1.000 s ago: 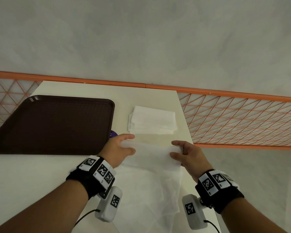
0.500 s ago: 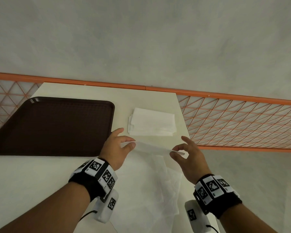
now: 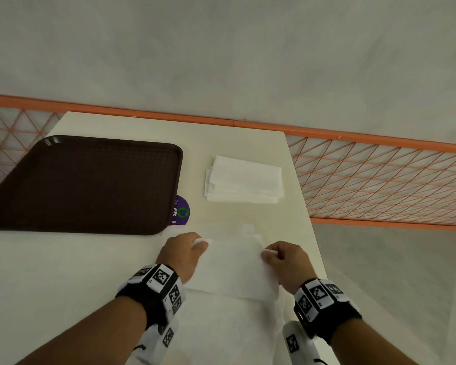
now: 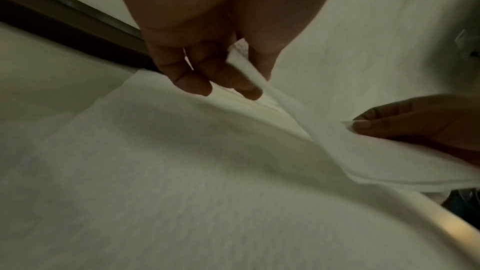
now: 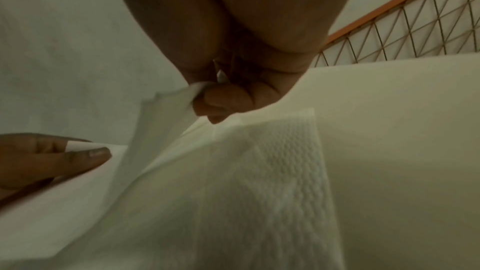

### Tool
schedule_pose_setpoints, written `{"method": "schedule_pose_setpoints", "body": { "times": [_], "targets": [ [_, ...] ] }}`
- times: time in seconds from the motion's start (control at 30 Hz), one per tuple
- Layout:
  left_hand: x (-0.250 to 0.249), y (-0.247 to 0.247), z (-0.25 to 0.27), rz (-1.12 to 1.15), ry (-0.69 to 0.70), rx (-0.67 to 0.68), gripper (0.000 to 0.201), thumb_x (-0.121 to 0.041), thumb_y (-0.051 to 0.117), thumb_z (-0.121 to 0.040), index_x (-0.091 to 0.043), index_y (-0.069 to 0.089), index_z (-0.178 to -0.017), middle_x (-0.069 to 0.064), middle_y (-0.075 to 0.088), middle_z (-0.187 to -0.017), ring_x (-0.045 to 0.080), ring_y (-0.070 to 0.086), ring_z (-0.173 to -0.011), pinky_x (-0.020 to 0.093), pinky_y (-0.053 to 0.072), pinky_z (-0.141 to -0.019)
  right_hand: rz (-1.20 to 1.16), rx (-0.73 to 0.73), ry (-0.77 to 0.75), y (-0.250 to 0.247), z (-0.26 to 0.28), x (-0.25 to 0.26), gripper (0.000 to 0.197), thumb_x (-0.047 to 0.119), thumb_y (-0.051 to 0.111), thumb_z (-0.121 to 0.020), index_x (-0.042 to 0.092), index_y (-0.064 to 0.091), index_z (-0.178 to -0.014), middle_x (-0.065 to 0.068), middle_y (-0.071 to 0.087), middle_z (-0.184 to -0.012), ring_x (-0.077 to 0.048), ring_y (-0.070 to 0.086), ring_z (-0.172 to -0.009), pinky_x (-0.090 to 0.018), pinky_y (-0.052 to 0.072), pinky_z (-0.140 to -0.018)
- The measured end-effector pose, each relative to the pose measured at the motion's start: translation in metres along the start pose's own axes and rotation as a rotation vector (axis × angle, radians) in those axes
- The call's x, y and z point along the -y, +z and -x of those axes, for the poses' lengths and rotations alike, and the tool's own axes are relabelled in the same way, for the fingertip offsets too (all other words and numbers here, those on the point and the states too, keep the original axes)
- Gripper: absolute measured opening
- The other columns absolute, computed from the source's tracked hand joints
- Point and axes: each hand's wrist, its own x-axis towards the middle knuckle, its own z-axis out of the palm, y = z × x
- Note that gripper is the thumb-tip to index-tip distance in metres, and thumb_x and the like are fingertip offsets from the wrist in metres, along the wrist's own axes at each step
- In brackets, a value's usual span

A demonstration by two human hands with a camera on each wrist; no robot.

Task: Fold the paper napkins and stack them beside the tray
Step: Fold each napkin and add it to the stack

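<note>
Two hands (image 3: 180, 255) (image 3: 287, 262) pinching one napkin (image 3: 234, 267), one tray (image 3: 84, 183)

A white, embossed paper napkin (image 3: 232, 267) sits low in the centre of the frame, its far edge lifted and doubled back toward the viewer. Above it lies a loose stack of folded napkins (image 3: 244, 180), just right of the dark brown tray (image 3: 84, 183) at middle left.

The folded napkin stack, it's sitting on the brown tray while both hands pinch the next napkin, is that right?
Not quite. The folded napkin stack lies on the table to the right of the brown tray, not on it, as the head view shows. The rest holds: the left hand and right hand each pinch a corner of the next napkin.
</note>
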Motion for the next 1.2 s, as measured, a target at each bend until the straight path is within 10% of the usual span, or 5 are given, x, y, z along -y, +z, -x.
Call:
{"method": "schedule_pose_setpoints", "body": {
  "times": [0.17, 0.37, 0.6, 0.93, 1.2],
  "targets": [
    [0.008, 0.004, -0.002, -0.073, -0.058, -0.123, 0.04, -0.039, 0.053, -0.093, -0.016, 0.056, -0.126, 0.006, 0.051, -0.128, 0.025, 0.05, -0.115, 0.038, 0.044, -0.096, 0.328, -0.057, -0.06, 0.005, -0.004, -0.008, 0.032, 0.034, 0.064, -0.089, 0.02, 0.061, -0.118, 0.002, 0.06, -0.117, -0.021, 0.057, -0.106, -0.032, 0.048, -0.09],
    [-0.014, 0.021, 0.016, -0.242, 0.368, -0.047, 0.05, -0.035, 0.032, -0.101, -0.009, 0.04, -0.143, 0.007, 0.03, -0.154, 0.026, 0.026, -0.143, 0.037, 0.021, -0.116, 0.576, 0.008, -0.462, 0.024, 0.012, 0.001, 0.051, 0.03, 0.043, -0.097, 0.009, 0.042, -0.143, -0.008, 0.041, -0.149, -0.028, 0.035, -0.14, -0.037, 0.025, -0.115],
    [0.004, 0.037, 0.024, -0.564, 0.165, 0.321, 0.094, -0.073, -0.019, -0.066, -0.016, -0.028, -0.141, -0.002, -0.038, -0.148, 0.014, -0.033, -0.137, 0.048, -0.012, -0.115, 0.925, 0.372, -0.237, 0.039, 0.021, -0.02, 0.073, 0.068, 0.011, -0.093, 0.033, -0.023, -0.148, 0.009, -0.037, -0.151, -0.022, -0.032, -0.141, -0.063, -0.019, -0.107],
    [-0.001, 0.029, 0.025, -0.551, 0.029, 0.373, 0.115, -0.071, -0.048, -0.033, -0.014, -0.036, -0.132, 0.0, -0.047, -0.139, 0.015, -0.039, -0.128, 0.055, -0.011, -0.113, 0.906, 0.156, -0.376, 0.012, -0.003, 0.002, 0.05, 0.051, 0.037, -0.096, 0.023, 0.042, -0.137, 0.003, 0.041, -0.141, -0.022, 0.035, -0.131, -0.044, 0.025, -0.111],
    [-0.003, 0.027, 0.025, -0.561, 0.011, 0.4, 0.12, -0.073, -0.048, -0.029, -0.014, -0.035, -0.133, 0.0, -0.046, -0.138, 0.016, -0.038, -0.13, 0.057, -0.01, -0.114, 0.907, 0.299, -0.217, 0.002, -0.02, 0.028, 0.049, 0.054, 0.056, -0.087, 0.028, 0.05, -0.128, 0.006, 0.058, -0.127, -0.02, 0.05, -0.12, -0.04, 0.033, -0.102]
  ]
}}
